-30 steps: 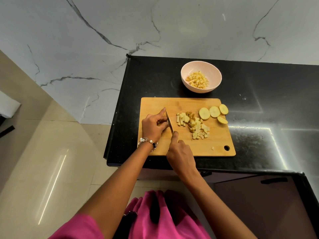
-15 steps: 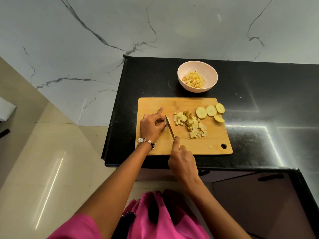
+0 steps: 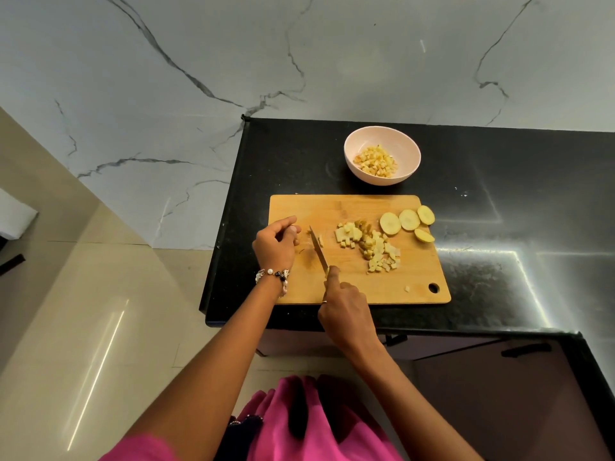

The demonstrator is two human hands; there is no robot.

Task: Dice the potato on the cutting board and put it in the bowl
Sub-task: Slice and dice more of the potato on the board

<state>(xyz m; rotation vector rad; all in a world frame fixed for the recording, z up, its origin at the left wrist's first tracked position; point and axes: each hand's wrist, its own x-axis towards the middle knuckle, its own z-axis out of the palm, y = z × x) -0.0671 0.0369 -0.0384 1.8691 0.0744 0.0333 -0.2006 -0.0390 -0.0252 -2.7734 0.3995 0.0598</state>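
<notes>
On the wooden cutting board (image 3: 352, 207) lies a heap of diced potato (image 3: 369, 242), with three round potato slices (image 3: 408, 219) and an end piece at its right edge. My right hand (image 3: 346, 314) grips the knife (image 3: 317, 249), whose blade points away from me on the left part of the board. One small potato bit (image 3: 321, 241) lies against the blade. My left hand (image 3: 274, 242) hovers just left of the blade with its fingers curled; whether they pinch a piece is hidden. The pink bowl (image 3: 352, 144) behind the board holds diced potato (image 3: 377, 161).
The board sits on a black counter (image 3: 499, 194) near its front left corner, with the counter edge just below it. A marble wall rises behind. A stray potato crumb (image 3: 406, 288) lies near the board's hanging hole. Tiled floor lies to the left.
My left hand has drawn back to the left, away from the blade and the strips it was holding. The knife has come off the heap, leaving one small bit beside it.
</notes>
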